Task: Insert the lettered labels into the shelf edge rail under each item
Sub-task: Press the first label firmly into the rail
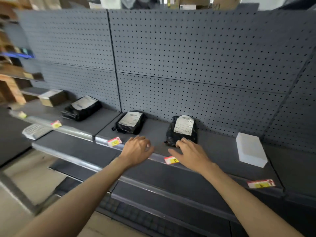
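Both hands are hovering over the clear plastic shelf edge rail, left hand loosely curled and empty, right hand spread just beside the red-and-yellow lettered label under the black plastic-wrapped parcel. Pressing it flush along both lips should seat it squarely.

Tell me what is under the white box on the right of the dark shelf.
The white rectangular box rests on the dark grey shelf. In the shelf edge rail below it sits a red, white and yellow label; its letter is too blurred to read.
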